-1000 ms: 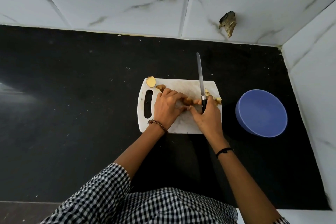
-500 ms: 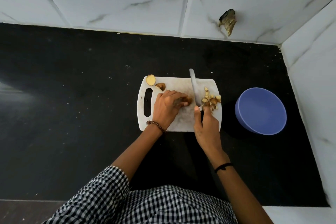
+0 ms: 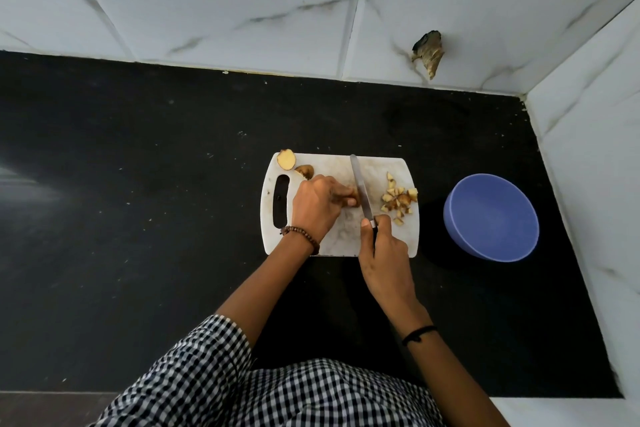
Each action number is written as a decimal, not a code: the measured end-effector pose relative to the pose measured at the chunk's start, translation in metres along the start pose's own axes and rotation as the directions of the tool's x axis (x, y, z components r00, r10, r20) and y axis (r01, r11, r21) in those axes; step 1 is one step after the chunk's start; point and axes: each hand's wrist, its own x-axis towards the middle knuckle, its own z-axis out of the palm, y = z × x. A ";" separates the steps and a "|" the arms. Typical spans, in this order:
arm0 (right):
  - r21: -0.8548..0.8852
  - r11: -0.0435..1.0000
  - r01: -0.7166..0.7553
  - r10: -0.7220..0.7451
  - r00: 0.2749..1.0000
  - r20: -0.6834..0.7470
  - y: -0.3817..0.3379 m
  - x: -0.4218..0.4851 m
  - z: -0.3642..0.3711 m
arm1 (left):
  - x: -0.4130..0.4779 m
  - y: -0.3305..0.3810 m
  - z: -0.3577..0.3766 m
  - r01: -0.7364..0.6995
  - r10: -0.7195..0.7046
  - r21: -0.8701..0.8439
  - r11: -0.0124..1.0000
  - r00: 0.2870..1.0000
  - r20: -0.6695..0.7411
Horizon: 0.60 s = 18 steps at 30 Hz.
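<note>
A white cutting board (image 3: 381, 243) lies on the black counter. My left hand (image 3: 318, 206) holds down a brown ginger piece (image 3: 352, 200) at the board's middle; my fingers cover most of it. My right hand (image 3: 382, 248) grips the black handle of a knife (image 3: 361, 189), whose blade lies right beside the ginger piece, pointing away from me. A pile of several chopped ginger bits (image 3: 399, 200) sits on the board's right side. A cut ginger end (image 3: 286, 159) and a smaller brown piece (image 3: 304, 170) lie at the board's far left corner.
An empty blue bowl (image 3: 491, 217) stands to the right of the board. White tiled walls close the counter at the back and right. A brownish object (image 3: 427, 52) sticks on the back wall. The black counter (image 3: 138, 201) stretches wide to the left.
The knife swept the chopped bits to the board's right side, then came back left beside the ginger piece under my left hand. My right hand drew back toward me.
</note>
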 end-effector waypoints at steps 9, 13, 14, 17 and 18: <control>-0.180 0.984 0.012 -0.014 1.000 -0.006 -0.009 -0.003 0.004 | -0.001 0.002 -0.001 0.021 -0.021 0.049 0.999 1.000 -0.005; -0.305 0.952 -0.015 0.018 1.000 0.010 -0.014 -0.004 0.012 | -0.001 0.006 -0.004 0.010 -0.011 0.068 0.998 1.000 0.018; -0.320 0.947 -0.018 0.026 0.999 0.019 -0.015 -0.004 0.014 | -0.001 0.007 -0.005 0.009 -0.011 0.070 0.998 1.000 0.022; -0.330 0.944 -0.033 0.050 0.998 0.043 -0.015 -0.002 0.015 | 0.000 0.009 -0.006 0.018 -0.019 0.066 0.998 1.000 0.013; -0.326 0.945 -0.036 0.055 0.997 0.047 -0.014 -0.001 0.015 | 0.000 0.010 -0.007 0.024 -0.024 0.064 0.998 1.000 0.010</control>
